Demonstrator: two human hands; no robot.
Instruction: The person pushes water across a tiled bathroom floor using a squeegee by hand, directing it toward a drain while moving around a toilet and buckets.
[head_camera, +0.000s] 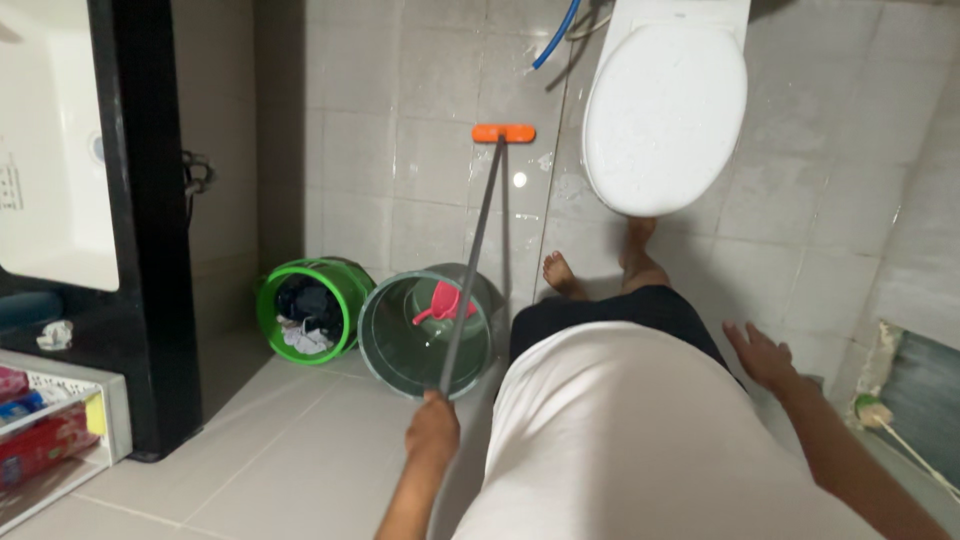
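Beside the toilet (665, 110) — wiper (503, 133) on the wet floor (420, 150)
Left hand (432, 428) grips the wiper's pole; right hand (760, 355) spread, holding nothing — buckets (395, 345) nearby.

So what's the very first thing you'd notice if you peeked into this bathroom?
Probably the long grey pole with the orange flat head, stretched across the wet tiled floor and gripped by the left hand. Next, the big white oval toilet lid at the top right. Then the bright green round bucket beside the grey-green round bucket holding a pink scoop.
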